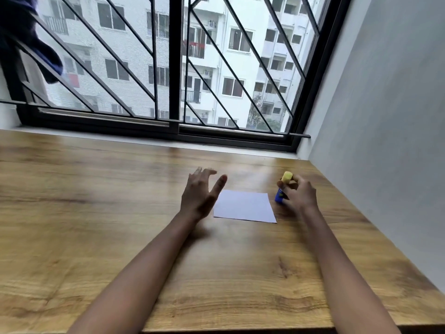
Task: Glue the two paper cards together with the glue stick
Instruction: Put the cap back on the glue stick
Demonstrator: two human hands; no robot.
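Judging from how things lie, the gluing is either barely begun or just finished; I cannot tell which. One pale lilac rectangular paper card point(245, 207) lies flat on the brown wood-grain table point(120, 213). Only a single sheet edge shows, so a second card may lie exactly on top of it, or may not be in view at all. No glue streak can be made out on its upper face.

Just right of the card, the right hand point(301, 196) curls its fingers round the blue plastic glue stick point(280, 196), which stands upright or nearly so, with the yellow cap point(287, 176) on top. At the card's left edge the left hand point(199, 194) hovers with fingers spread and straight, holding nothing, slightly blurred.

If the work lies ahead, uncapping, spreading glue and pressing the cards together all remain.
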